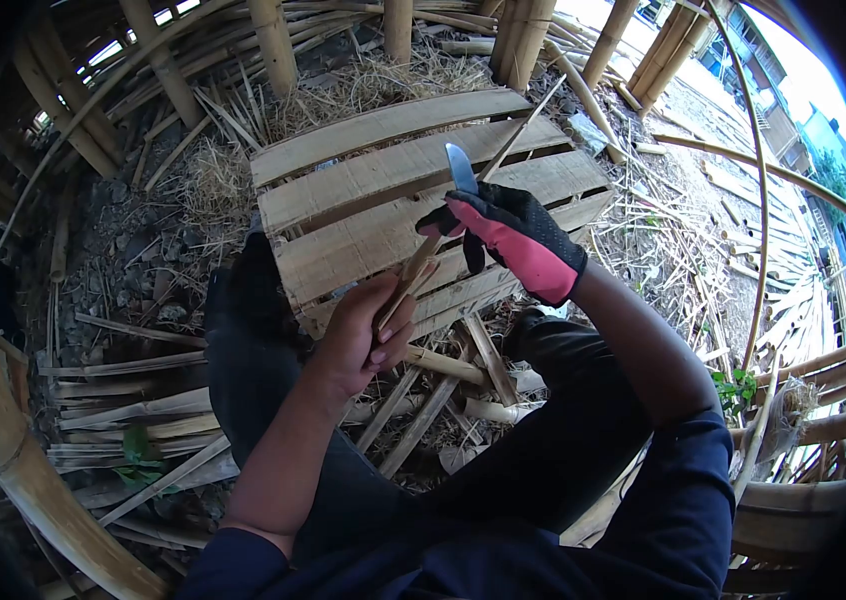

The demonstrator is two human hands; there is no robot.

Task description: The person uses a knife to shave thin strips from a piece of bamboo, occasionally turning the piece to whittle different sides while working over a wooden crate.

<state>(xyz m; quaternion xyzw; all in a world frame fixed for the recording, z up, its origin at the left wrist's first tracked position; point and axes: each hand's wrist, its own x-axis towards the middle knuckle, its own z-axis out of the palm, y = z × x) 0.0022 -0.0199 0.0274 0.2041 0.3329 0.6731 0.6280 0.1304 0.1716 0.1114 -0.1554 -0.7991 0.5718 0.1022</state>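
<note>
My bare left hand point(368, 335) is closed around split bamboo strips point(409, 288), their ends showing between thumb and fingers. My right hand point(518, 240), in a pink and black glove, is closed on a knife point(461, 168). Its short blade points up and away from me, while the handle is hidden in the glove. A long thin bamboo strip point(518, 132) runs from behind the gloved hand toward the upper right. Both hands are over the near part of a slatted wooden crate point(343, 190), in front of my bent legs.
Bamboo posts point(273, 45) stand beyond the crate, with dry shavings point(363, 85) at their feet. Split bamboo lengths point(143, 410) lie on the ground to the left. At the left edge curves a thick bamboo pole point(23, 460). More bamboo scraps point(683, 260) cover the ground at right.
</note>
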